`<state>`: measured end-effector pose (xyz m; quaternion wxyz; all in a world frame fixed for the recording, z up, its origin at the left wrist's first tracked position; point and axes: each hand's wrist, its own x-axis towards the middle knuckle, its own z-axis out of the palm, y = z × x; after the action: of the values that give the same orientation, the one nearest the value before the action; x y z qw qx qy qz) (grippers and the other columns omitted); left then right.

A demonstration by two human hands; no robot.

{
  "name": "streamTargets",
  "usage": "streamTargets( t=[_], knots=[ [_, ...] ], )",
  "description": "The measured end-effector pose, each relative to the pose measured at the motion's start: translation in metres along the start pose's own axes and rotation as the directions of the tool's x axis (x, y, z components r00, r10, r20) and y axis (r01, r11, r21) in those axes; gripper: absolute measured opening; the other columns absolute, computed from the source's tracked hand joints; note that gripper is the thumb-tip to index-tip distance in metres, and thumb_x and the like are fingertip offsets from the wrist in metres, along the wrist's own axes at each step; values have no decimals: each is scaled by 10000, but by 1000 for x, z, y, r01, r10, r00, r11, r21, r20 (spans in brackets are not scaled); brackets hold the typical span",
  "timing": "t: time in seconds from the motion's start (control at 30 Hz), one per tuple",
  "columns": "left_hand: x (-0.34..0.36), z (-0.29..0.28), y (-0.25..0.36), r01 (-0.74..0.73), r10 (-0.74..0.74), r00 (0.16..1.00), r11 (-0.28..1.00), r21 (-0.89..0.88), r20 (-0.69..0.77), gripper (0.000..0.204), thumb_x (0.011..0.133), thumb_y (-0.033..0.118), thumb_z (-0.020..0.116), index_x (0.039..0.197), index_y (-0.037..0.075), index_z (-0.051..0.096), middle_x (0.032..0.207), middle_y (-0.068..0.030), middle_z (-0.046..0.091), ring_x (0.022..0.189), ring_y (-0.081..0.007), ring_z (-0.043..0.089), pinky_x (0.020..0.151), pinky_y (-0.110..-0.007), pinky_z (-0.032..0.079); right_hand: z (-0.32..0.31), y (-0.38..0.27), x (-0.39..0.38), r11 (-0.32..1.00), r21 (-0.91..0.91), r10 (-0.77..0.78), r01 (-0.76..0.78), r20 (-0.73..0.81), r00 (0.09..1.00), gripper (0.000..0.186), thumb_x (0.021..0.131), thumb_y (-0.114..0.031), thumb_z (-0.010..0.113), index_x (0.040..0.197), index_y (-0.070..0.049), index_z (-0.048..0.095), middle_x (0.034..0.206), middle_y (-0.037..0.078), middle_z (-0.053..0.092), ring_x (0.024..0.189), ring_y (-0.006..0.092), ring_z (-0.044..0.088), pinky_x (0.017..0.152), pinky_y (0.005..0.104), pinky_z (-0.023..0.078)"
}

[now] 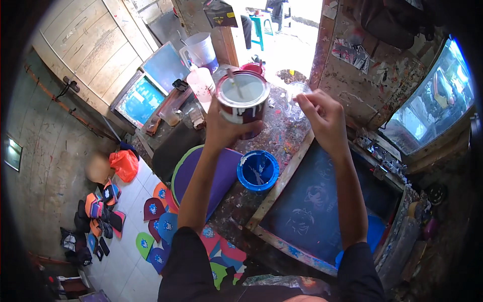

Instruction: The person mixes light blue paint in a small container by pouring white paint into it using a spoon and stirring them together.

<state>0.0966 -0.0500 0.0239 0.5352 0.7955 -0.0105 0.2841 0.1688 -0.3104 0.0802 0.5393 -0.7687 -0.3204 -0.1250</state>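
Note:
My left hand (229, 126) is wrapped round a paint can (241, 113), raised above the bench. Pale, whitish contents fill the can, and a thin stick (236, 83) leans in it. My right hand (324, 116) is closed in a pinch at the edge of a clear plastic cup (296, 103), right of the can. Below and between my hands stands a blue tub (257, 171), with dark blue inside and pale streaks. To its right lies a wood-framed printing screen (312, 201) bearing faint line designs.
Round coloured sheets (206, 176) lie left of the tub. A pink-white bottle (201, 88) and a clear jug (198, 50) stand at the back left. Printed cut pieces (153, 209), dark and orange bundles (98, 211) and a red bag (124, 165) lie lower left. A doorway opens ahead.

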Motion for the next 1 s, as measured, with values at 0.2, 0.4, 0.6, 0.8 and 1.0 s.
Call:
streamTargets(
  t=[0.2, 0.4, 0.6, 0.8, 1.0],
  knots=[
    [5, 55, -59, 21, -22, 1000, 978, 209, 3, 1254, 444, 422, 1043, 1471, -21, 476, 1295, -210, 704, 1185, -312, 712, 1033, -424, 566, 6, 50, -61, 981, 62, 172, -185, 172, 970, 210, 976, -217, 751, 1031, -21, 804, 857, 70, 713, 725, 111, 619, 647, 289, 482],
    [-20, 85, -99, 102, -106, 994, 989, 107, 36, 1143, 492, 360, 1047, 1433, -6, 513, 1300, -199, 703, 1199, -307, 707, 1025, -427, 564, 46, 41, -79, 987, 6, 143, -159, 402, 904, 237, 946, -229, 798, 1101, -50, 802, 923, 83, 712, 746, 156, 670, 692, 319, 537],
    [-28, 85, -128, 115, -113, 992, 993, -19, 55, 1256, 514, 340, 1048, 1541, 9, 405, 1438, -226, 617, 1336, -330, 619, 1113, -432, 500, 81, 52, -74, 984, -10, -157, 176, 402, 902, 182, 840, -168, 885, 964, -60, 806, 928, 87, 706, 747, 161, 633, 694, 322, 536],
    [-79, 42, -157, 349, -333, 931, 932, -94, 149, 984, 915, 261, 821, 1641, -49, 234, 1619, -275, 446, 1517, -339, 433, 1219, -431, 393, 81, 22, -71, 995, -97, 47, 2, 495, 867, 241, 863, -205, 846, 1026, -56, 749, 868, 93, 685, 827, 266, 701, 773, 397, 572],
    [-180, -9, -62, 310, -341, 940, 841, -444, 11, 841, 864, 202, 766, 1573, -25, 376, 1518, -241, 548, 1447, -321, 510, 1239, -457, 364, 74, 21, -61, 988, -129, 136, -80, 519, 844, 181, 878, -189, 827, 984, -51, 778, 886, 113, 708, 876, 273, 711, 817, 403, 569]
  ],
)
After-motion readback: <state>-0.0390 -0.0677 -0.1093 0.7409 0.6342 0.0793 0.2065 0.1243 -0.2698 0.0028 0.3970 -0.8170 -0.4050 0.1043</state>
